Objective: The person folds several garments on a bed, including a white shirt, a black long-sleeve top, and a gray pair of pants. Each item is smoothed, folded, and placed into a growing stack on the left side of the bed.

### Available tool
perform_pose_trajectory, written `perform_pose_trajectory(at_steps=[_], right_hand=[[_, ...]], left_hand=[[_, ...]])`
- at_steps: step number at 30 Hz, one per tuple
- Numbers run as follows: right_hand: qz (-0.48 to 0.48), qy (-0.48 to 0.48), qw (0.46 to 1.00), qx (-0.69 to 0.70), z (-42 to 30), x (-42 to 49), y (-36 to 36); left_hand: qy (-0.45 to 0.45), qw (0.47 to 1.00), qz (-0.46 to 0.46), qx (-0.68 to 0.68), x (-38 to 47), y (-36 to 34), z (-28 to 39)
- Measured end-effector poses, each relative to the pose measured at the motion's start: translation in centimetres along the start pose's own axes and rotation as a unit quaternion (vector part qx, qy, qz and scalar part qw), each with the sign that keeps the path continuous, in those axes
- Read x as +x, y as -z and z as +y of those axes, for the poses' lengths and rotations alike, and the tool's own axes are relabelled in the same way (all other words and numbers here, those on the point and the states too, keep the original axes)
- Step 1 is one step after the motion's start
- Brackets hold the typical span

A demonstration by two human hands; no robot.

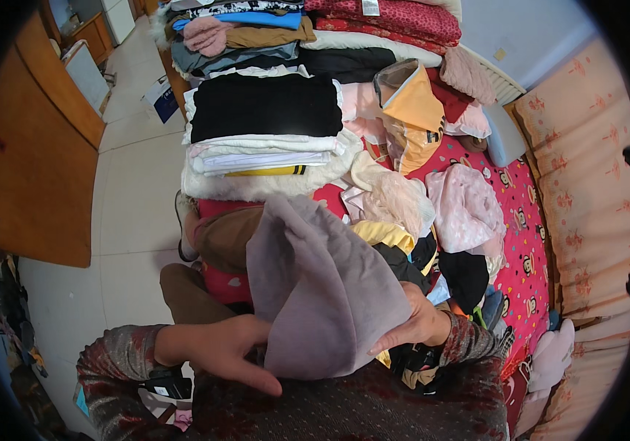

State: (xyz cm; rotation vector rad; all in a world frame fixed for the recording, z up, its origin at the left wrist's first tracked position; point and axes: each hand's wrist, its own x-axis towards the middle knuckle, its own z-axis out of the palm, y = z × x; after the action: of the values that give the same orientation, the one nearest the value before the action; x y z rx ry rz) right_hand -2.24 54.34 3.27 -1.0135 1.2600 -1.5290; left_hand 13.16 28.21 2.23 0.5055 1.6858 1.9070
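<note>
A soft lilac-grey garment (323, 292), partly folded, is held up in front of my torso. My right hand (417, 320) grips its right edge, thumb in front and fingers behind. At its lower left edge is my left hand (227, 350), thumb stretched out; its fingertips are hidden behind the cloth. Beyond the garment, a folded black garment (265, 107) tops a stack of folded white clothes (260, 151) on a white fluffy piece (227, 184). Loose clothes lie right of the garment, among them a pink patterned one (466, 209) and a black one (464, 278).
The bed has a red sheet (524, 226) with cartoon prints. Folded clothes (238, 36) and red quilts (392, 25) are piled at the far side. An orange plastic bag (411, 121) stands near the stack. A wooden door (34, 160) is at the left, curtains (574, 193) at the right.
</note>
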Motion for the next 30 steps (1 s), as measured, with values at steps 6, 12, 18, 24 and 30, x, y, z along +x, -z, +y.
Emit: perform_pose_trajectory(at_steps=[6,12,18,24,30], right_hand=[[0.053,-0.154,0.961,0.222,0.7,-0.4,-0.9],[0.004,-0.166,0.980,0.112,1.1,-1.2,0.0],[-0.033,-0.123,0.982,0.138,1.7,-1.4,-0.4],[-0.187,0.119,0.970,-0.100,0.5,-0.9,-1.3],[0.032,0.167,0.922,-0.347,-2.0,-1.0,-1.3]], left_hand=[[0.016,0.984,0.180,0.010,0.3,-1.4,-0.1],[0.075,0.984,0.162,0.024,0.3,-1.0,-0.4],[-0.062,0.983,0.080,0.150,0.3,-1.1,-0.1],[-0.205,0.944,-0.053,0.255,0.0,-2.2,1.1],[-0.231,0.939,0.050,0.250,0.0,-3.0,1.7]])
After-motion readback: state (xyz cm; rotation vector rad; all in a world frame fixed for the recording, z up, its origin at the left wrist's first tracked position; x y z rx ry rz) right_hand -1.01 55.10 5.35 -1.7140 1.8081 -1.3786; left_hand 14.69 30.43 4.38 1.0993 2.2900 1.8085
